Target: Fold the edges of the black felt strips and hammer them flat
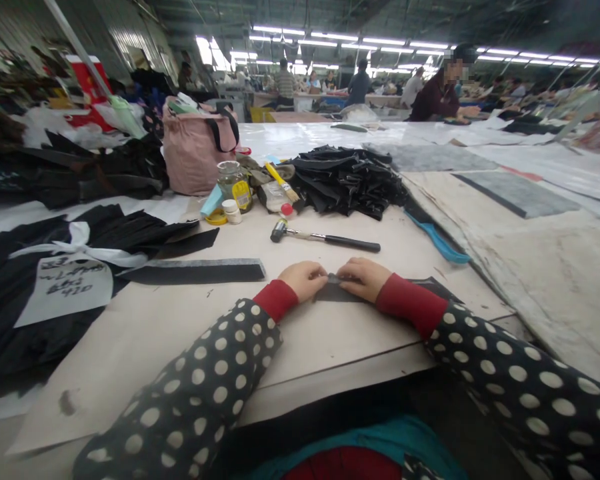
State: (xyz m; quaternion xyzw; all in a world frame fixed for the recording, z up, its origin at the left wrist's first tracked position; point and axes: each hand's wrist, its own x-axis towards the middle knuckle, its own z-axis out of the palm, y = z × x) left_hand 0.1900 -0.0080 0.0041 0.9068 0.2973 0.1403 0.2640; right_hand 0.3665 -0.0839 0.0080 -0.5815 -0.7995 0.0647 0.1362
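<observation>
A dark strip of material (336, 293) lies on the work board in front of me, its right end running out beyond my right wrist. My left hand (304, 280) is closed in a pinch at the strip's left end. Close beside it, my right hand (364, 279) pinches the strip's upper edge, which looks folded over between the fingertips. Just past both hands rests a hammer (325, 238) with a black handle. To the left is another black strip (200, 272) with a grey upper edge.
Bundled black pieces (10, 287) with a handwritten tag (65, 287) lie left. Behind the hammer stand a glass jar (235, 187), a small white bottle (231, 212), a yellow-handled brush (283, 181), a black pile (350, 179) and a pink bag (195, 150). A blue curved tool (443, 243) lies right.
</observation>
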